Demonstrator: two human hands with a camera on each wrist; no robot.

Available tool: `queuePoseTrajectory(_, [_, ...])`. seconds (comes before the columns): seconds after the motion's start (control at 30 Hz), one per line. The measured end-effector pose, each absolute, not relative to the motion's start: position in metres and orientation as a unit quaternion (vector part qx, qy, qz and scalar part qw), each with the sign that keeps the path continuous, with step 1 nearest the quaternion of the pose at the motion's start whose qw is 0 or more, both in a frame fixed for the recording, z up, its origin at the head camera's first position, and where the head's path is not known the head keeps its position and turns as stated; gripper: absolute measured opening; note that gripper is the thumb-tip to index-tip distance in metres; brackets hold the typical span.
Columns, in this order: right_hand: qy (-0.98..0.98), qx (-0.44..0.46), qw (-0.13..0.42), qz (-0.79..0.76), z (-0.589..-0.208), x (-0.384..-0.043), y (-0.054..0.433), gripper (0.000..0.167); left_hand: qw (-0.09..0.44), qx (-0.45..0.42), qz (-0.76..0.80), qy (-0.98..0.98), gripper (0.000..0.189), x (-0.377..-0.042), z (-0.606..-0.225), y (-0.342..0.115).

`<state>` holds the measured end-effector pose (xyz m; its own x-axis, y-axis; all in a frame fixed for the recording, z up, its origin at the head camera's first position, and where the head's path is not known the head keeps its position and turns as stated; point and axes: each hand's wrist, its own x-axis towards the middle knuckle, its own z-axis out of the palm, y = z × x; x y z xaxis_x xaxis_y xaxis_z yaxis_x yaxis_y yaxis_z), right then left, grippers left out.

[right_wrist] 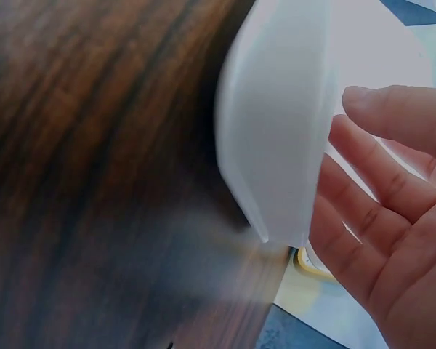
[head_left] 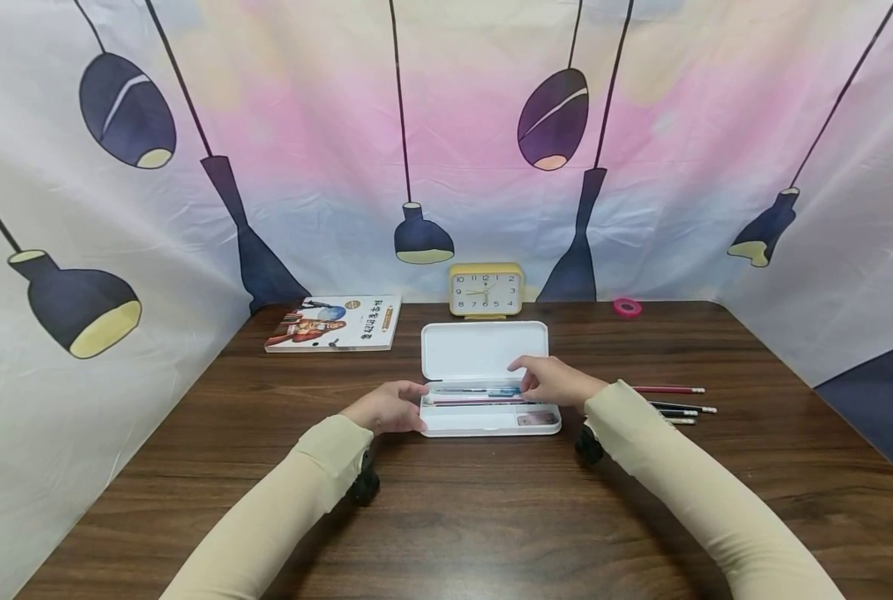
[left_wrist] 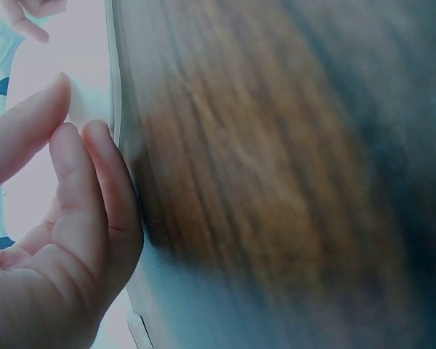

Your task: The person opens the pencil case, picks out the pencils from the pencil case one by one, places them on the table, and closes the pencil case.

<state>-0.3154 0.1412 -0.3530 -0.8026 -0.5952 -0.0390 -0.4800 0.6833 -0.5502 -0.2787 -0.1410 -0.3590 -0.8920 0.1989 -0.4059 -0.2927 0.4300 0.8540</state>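
A white pencil case (head_left: 491,423) lies on the table with its lid (head_left: 484,350) raised at the back. Inside are a red pencil (head_left: 476,402), a pen (head_left: 463,391), a blue item (head_left: 504,391) and a small block-like item (head_left: 538,418). My left hand (head_left: 388,408) holds the case's left end, thumb at the back corner and fingers at the front. Over the right part of the case hangs my right hand (head_left: 559,382), fingers loosely bent. The right wrist view shows the fingers (right_wrist: 367,211) beside the case's end wall, thumb apart, with nothing visible between them.
Several pencils (head_left: 674,408) lie right of the case, partly behind the right sleeve. A yellow clock (head_left: 486,290) stands behind the lid. A book (head_left: 337,323) lies at the back left, and a pink tape roll (head_left: 627,307) at the back right, near the patterned curtain.
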Motion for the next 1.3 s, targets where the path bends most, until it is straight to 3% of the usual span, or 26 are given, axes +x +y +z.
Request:
queuePoseTrajectory(0.8, [0.912,-0.291,0.156,-0.244,-0.357,-0.322,0.126,0.044,0.229,-0.029,0.528,0.817,0.059,-0.278,-0.359,-0.141])
queuePoseTrajectory(1.3, [0.906,-0.302,0.144,-0.260,-0.359,-0.320,0.126,0.042,0.228,-0.033,0.532,0.815,0.060,-0.277,-0.357,-0.139])
